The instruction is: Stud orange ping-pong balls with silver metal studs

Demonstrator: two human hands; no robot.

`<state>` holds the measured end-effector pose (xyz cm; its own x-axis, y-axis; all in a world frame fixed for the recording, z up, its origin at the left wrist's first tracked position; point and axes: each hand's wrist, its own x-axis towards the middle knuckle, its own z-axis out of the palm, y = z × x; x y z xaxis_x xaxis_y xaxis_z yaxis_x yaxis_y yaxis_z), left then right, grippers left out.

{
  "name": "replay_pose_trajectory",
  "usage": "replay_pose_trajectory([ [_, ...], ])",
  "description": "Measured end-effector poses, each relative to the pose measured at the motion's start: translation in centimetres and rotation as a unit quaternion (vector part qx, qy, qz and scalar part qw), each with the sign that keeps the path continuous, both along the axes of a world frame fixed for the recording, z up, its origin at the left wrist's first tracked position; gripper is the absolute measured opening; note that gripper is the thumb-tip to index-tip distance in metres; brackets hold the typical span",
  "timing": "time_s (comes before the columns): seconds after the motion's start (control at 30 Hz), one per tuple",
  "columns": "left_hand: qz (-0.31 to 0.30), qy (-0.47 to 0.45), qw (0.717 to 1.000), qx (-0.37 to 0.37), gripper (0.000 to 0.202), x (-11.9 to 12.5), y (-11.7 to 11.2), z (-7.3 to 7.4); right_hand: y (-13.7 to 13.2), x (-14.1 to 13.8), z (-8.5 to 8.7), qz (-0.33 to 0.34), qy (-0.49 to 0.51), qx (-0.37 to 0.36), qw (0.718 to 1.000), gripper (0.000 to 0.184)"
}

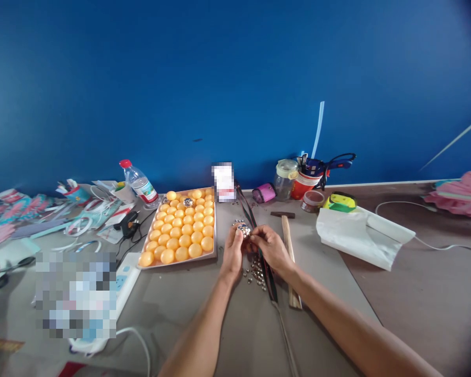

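Silver-studded little round ball [242,229] is up off the grey desk [165,298], held between both hands just right of the shallow tray of orange plastic balls [176,264]. Watching through the head cam, my left hand [232,251] has its fingers closed around the ball from below and behind. My right hand [272,246] has its fingertips curled in tight against the ball's right side. Whether that hand is also pinching a loose stud, I can't tell, it's too small.

Right under the hands there's a scatter of small shiny metal studs [255,272] on the desk, plus a long black strap [267,277] and a wooden-handled hammer [287,246] lying just beside them.

My guess on handling: if it's one of those tray balls underneath, it's super light and hollow, so it would dent if squeezed hard. The studded surface looks bumpy and a bit slippery. I'd cradle it from opposite sides with the fingertips and go easy on the pressure.
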<state>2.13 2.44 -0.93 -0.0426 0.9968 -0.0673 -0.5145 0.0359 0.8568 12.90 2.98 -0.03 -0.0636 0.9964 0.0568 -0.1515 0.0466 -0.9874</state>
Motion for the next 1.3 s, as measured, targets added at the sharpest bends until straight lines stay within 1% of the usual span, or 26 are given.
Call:
replay_pose_trajectory([
  [0.1, -0.003, 0.067, 0.997, 0.038, 0.032, -0.1, -0.3, 0.6, -0.1, -0.1, 0.1, -0.002, 0.01, -0.008, 1.0, 0.02],
  [0.2, 0.014, 0.076, 0.996, 0.042, 0.031, 0.0, -0.4, 0.6, -0.1, -0.1, 0.2, 0.01, 0.019, -0.013, 1.0, 0.022],
  [0.3, 0.015, 0.007, 1.0, 0.019, 0.03, 0.1, -0.1, 0.3, 0.2, 0.2, 0.2, 0.008, 0.012, -0.002, 1.0, 0.019],
  [0.33, 0.009, -0.024, 1.0, 0.01, 0.031, 0.1, 0.0, 0.3, 0.3, 0.4, 0.1, -0.005, -0.012, 0.011, 1.0, 0.018],
  [0.4, -0.001, -0.074, 0.997, -0.004, 0.032, -0.1, 0.4, 0.4, 0.6, 1.0, -0.1, -0.038, -0.107, 0.053, 0.992, 0.014],
  [0.43, -0.004, -0.09, 0.996, -0.006, 0.032, -0.3, 0.5, 0.5, 0.7, 1.3, -0.3, -0.046, -0.173, 0.083, 0.98, 0.012],
  [0.47, -0.006, -0.1, 0.995, -0.007, 0.032, -0.5, 0.6, 0.7, 0.7, 1.6, -0.4, -0.042, -0.244, 0.116, 0.962, 0.011],
  [0.5, -0.01, -0.105, 0.994, -0.007, 0.032, -0.7, 0.7, 0.9, 0.7, 1.7, -0.5, -0.03, -0.316, 0.147, 0.937, 0.012],
  [0.6, -0.024, -0.111, 0.994, -0.007, 0.033, -1.0, 0.7, 1.3, 0.2, 1.8, -0.7, 0.04, -0.499, 0.209, 0.84, 0.017],
  [0.63, -0.026, -0.112, 0.993, -0.006, 0.033, -1.1, 0.6, 1.3, 0.0, 1.7, -0.7, 0.059, -0.542, 0.216, 0.81, 0.018],
  [0.67, -0.026, -0.111, 0.993, -0.004, 0.032, -1.1, 0.5, 1.4, -0.2, 1.5, -0.8, 0.075, -0.574, 0.218, 0.786, 0.018],
  [0.7, -0.025, -0.111, 0.993, 0.0, 0.032, -1.0, 0.5, 1.4, -0.3, 1.3, -0.8, 0.087, -0.595, 0.218, 0.769, 0.017],
  [0.73, -0.024, -0.111, 0.994, 0.005, 0.031, -1.0, 0.4, 1.4, -0.4, 1.2, -0.8, 0.092, -0.606, 0.216, 0.76, 0.015],
  [0.8, -0.025, -0.108, 0.994, 0.013, 0.032, -1.0, 0.4, 1.4, -0.4, 1.0, -0.9, 0.091, -0.609, 0.214, 0.759, 0.012],
  [0.93, -0.024, -0.101, 0.995, 0.005, 0.036, -1.1, 0.4, 1.4, -0.2, 1.1, -1.2, 0.079, -0.587, 0.225, 0.774, 0.015],
  [1.0, -0.021, -0.104, 0.994, 0.003, 0.037, -1.1, 0.5, 1.3, 0.0, 1.3, -1.3, 0.059, -0.568, 0.232, 0.787, 0.015],
  [1.07, -0.015, -0.112, 0.994, 0.003, 0.038, -1.2, 0.7, 1.1, 0.2, 1.4, -1.5, 0.024, -0.545, 0.237, 0.804, 0.017],
  [1.17, -0.007, -0.126, 0.992, -0.002, 0.041, -1.1, 0.8, 0.8, 0.5, 1.7, -1.8, -0.024, -0.506, 0.241, 0.828, 0.026],
  [1.23, -0.005, -0.129, 0.992, -0.005, 0.044, -1.0, 0.8, 0.7, 0.7, 1.8, -1.9, -0.035, -0.486, 0.233, 0.842, 0.032],
  [1.3, -0.001, -0.125, 0.992, -0.007, 0.045, -1.0, 0.7, 0.8, 0.8, 1.8, -2.0, -0.031, -0.475, 0.222, 0.851, 0.034],
])
